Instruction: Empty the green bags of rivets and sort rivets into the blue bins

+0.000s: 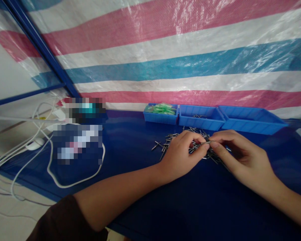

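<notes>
A thin metal pin [209, 142] lies crosswise between my two hands, above a loose pile. My left hand [182, 152] pinches one end between thumb and forefinger. Thumb and forefinger of my right hand [243, 155] are closed on the other end. Beneath and behind the fingers spreads a heap of similar metal pins [167, 140], some with a thicker section, lying in all directions on the blue table [130, 140]. My hands hide part of this heap.
Behind the heap stand three blue bins: one with green-wrapped pieces [163, 108], a middle bin [202, 124] with a few pins, and a right bin [253, 126]. White cables [76, 184] loop at left. A striped plastic sheet [165, 67] hangs behind.
</notes>
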`<state>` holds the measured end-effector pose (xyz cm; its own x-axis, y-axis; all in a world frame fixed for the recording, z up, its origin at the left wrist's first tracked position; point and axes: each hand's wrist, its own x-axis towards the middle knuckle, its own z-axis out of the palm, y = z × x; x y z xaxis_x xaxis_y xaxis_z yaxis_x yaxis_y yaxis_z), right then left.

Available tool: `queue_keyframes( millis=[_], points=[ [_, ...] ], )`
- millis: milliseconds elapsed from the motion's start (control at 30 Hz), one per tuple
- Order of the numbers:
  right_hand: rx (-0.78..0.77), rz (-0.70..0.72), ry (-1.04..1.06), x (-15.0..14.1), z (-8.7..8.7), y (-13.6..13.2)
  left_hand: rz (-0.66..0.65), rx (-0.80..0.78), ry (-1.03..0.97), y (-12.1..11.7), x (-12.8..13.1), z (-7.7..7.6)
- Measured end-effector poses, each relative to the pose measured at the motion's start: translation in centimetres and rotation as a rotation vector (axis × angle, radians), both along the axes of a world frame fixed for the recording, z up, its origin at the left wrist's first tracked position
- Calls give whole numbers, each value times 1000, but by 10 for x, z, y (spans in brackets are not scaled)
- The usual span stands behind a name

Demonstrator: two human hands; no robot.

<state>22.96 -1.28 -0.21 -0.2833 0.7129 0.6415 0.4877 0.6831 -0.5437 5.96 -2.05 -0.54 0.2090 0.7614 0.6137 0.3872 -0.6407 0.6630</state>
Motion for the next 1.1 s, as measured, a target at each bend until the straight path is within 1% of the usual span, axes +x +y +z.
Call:
queue_keyframes(
  millis=[167, 300, 433, 500, 600, 700, 767, 867, 967, 1033, 1100],
  points=[
    [28, 44, -84, 1, 0, 2, 23, 19, -55, -2, 0, 1],
    [20, 109, -101, -1, 0, 2, -5, 54, -70, -2, -1, 1],
    [-4, 116, -95, 1, 0, 2, 5, 13, -63, -2, 0, 1],
    [9, 71, -98, 2, 0, 5, 28, -15, -43, -2, 0, 1],
    [77, -93, -100, 6, 4, 17, 55, -15, 10, -3, 1, 0],
    [163, -287, -134, 8, 12, 36, 54, 23, 180, -4, 2, 0],
    [203, -363, -219, 8, 18, 52, 48, 60, 338, -6, 2, -1],
    [228, -387, -372, 5, 24, 75, 33, 134, 525, -10, 3, -4],
    [237, -393, -433, 0, 25, 93, 17, 180, 620, -13, 2, -7],
    [242, -396, -452, -2, 22, 98, 20, 179, 651, -13, 2, -9],
    [246, -375, -469, -3, 20, 94, 26, 176, 671, -13, 1, -9]
  ],
)
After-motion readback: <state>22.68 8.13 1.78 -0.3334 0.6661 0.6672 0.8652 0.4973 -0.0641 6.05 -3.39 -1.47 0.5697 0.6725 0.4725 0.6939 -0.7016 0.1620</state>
